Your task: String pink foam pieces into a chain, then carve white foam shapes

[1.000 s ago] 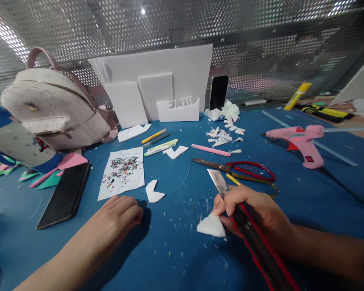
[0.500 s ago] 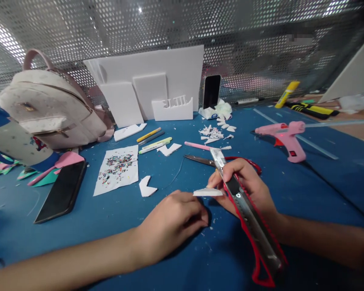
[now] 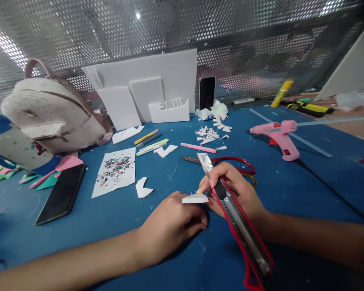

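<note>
My right hand [image 3: 241, 194] is closed round a red utility knife [image 3: 241, 226], its blade end pointing up and away from me. The same hand pinches a small white foam piece [image 3: 195, 198] at its fingertips. My left hand [image 3: 172, 222] rests on the blue table with curled fingers, just beside and partly behind that piece. Whatever its fingers hold, if anything, is hidden. Beyond the right hand lie red-handled scissors [image 3: 242, 162], partly covered by it. A notched white foam piece [image 3: 143, 188] lies left of my hands.
A pink glue gun [image 3: 279, 135] lies at the right, its cord trailing toward me. A paper with colourful bits [image 3: 115, 171], a phone [image 3: 62, 194] and a backpack [image 3: 54, 113] are at the left. White foam boards [image 3: 118, 107] stand behind. Foam scraps [image 3: 206, 133] and several pens lie between.
My right hand has moved slightly left with the knife and foam piece, which now overlaps my left hand in view. The whole view has shifted a little. The left hand stays nearly still.
</note>
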Tool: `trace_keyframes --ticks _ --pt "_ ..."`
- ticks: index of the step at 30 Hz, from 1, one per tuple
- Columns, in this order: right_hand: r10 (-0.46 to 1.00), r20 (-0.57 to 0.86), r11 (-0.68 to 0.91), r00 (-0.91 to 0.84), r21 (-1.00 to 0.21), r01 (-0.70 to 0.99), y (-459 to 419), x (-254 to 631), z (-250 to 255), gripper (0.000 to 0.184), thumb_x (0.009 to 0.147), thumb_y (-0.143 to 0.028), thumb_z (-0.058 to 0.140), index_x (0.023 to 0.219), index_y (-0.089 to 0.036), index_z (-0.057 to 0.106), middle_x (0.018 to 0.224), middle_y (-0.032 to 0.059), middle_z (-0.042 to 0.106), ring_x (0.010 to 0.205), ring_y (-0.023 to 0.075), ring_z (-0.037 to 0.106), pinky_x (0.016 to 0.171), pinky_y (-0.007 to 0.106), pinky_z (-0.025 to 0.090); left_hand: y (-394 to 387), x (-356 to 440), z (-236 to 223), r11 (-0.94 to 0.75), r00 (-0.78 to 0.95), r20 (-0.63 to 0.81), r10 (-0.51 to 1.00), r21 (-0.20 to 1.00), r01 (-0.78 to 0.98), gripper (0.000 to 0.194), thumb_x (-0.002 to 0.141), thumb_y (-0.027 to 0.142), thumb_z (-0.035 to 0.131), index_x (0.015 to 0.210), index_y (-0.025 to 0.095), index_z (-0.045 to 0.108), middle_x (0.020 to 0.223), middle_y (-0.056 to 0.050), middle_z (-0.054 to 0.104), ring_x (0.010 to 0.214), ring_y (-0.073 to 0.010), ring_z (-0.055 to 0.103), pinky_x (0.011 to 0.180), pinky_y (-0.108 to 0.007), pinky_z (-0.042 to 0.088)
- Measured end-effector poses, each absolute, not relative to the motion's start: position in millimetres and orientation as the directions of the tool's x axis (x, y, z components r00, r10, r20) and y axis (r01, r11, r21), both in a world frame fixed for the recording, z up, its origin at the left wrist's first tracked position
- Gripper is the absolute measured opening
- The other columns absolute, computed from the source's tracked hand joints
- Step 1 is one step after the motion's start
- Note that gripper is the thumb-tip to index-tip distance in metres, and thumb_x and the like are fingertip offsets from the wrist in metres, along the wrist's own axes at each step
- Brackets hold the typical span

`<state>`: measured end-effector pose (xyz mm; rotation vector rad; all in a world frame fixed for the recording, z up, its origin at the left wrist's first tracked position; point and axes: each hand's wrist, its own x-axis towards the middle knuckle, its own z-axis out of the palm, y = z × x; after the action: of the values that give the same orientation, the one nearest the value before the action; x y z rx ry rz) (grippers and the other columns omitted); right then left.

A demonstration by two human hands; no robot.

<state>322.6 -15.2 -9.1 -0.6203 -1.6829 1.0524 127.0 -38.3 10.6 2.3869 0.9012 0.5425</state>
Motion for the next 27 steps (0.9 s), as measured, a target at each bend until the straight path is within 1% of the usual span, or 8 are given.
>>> trace_keyframes --ticks 4,9,11,14,17,23,25,27 --pt "0.797 0.496 0.502 -0.346 -0.861 -0.077 -16.3 321.4 -5.7 0.028 0.085 -0.013 0.070 0.095 -0.024 0.047 0.084 0.0002 0.069 0.074 0.0150 0.067 0.064 0.025 0.056 -40.4 129.5 9.4 -0.720 0.757 0.167 0.632 0.487 0.494 0.006 0.094 0.015 0.064 0.091 0.018 0.068 0.088 -0.003 0.072 0.084 -0.0176 0.065 0.078 -0.030 0.048" --pt "0.747 0.574 0.584 -0.335 -0.808 -0.082 -19.1 322.3 -8.1 0.030 0.084 -0.008 0.070 0.098 -0.025 0.049 0.088 0.0001 0.067 0.079 0.0154 0.068 0.068 0.026 0.057 -49.5 136.2 6.7 -0.857 0.839 0.175 0.516 0.117 0.502 0.016 0.097 0.006 0.047 0.094 0.012 0.062 0.089 -0.010 0.068 0.078 -0.0215 0.061 0.069 -0.036 0.046" --pt "0.705 0.627 0.640 -0.331 -0.763 -0.083 -21.6 324.3 -9.1 0.033 0.083 -0.003 0.068 0.098 -0.026 0.049 0.090 0.0000 0.067 0.080 0.0154 0.068 0.069 0.027 0.057 -47.4 134.4 9.0 -0.876 0.863 0.155 0.480 0.044 0.480 0.013 0.096 0.008 0.049 0.094 0.013 0.061 0.089 -0.011 0.067 0.078 -0.0236 0.060 0.068 -0.037 0.045" --pt "0.597 0.700 0.724 -0.392 -0.681 -0.113 -24.7 327.4 -7.9 0.036 0.081 0.001 0.066 0.098 -0.026 0.051 0.091 0.0010 0.069 0.082 0.0169 0.069 0.071 0.030 0.059 -30.3 123.1 15.9 -0.835 0.826 0.132 0.548 0.145 0.531 0.013 0.098 0.016 0.051 0.088 0.015 0.060 0.087 -0.007 0.065 0.078 -0.0215 0.058 0.070 -0.035 0.045" --pt "0.489 0.713 0.742 -0.504 -0.643 -0.190 -25.6 329.2 -4.5 0.036 0.083 0.001 0.064 0.103 -0.026 0.052 0.090 0.0023 0.071 0.085 0.0188 0.070 0.073 0.032 0.059 2.8 109.0 23.8 -0.753 0.729 0.199 0.654 0.254 0.607 0.016 0.101 0.014 0.047 0.095 0.014 0.062 0.089 -0.006 0.064 0.082 -0.0197 0.059 0.074 -0.032 0.046" --pt "0.372 0.707 0.810 -0.602 -0.564 -0.161 -25.1 330.9 0.3 0.029 0.085 -0.002 0.063 0.100 -0.024 0.051 0.093 0.0036 0.074 0.082 0.0182 0.071 0.072 0.030 0.057 95.6 125.7 39.3 -0.723 0.676 0.258 0.691 0.233 0.650 0.014 0.095 0.005 0.053 0.093 0.011 0.065 0.092 -0.007 0.067 0.087 -0.0187 0.062 0.079 -0.032 0.050" --pt "0.372 0.712 0.814 -0.596 -0.559 -0.160 -24.9 331.4 -0.1 0.026 0.087 -0.003 0.062 0.098 -0.023 0.052 0.093 0.0035 0.074 0.083 0.0174 0.071 0.072 0.029 0.056 129.4 146.9 41.5 -0.717 0.667 0.265 0.697 0.213 0.664 0.011 0.096 0.009 0.056 0.094 0.012 0.066 0.095 -0.006 0.068 0.092 -0.0194 0.064 0.084 -0.035 0.052" --pt "0.379 0.734 0.809 -0.563 -0.558 -0.182 -24.3 331.4 -0.9 0.022 0.088 -0.004 0.062 0.098 -0.023 0.053 0.092 0.0038 0.074 0.081 0.0163 0.071 0.071 0.028 0.055 161.0 169.8 40.9 -0.709 0.661 0.261 0.704 0.198 0.677 0.013 0.097 0.024 0.062 0.104 0.013 0.066 0.105 -0.006 0.068 0.096 -0.0205 0.066 0.085 -0.040 0.056"
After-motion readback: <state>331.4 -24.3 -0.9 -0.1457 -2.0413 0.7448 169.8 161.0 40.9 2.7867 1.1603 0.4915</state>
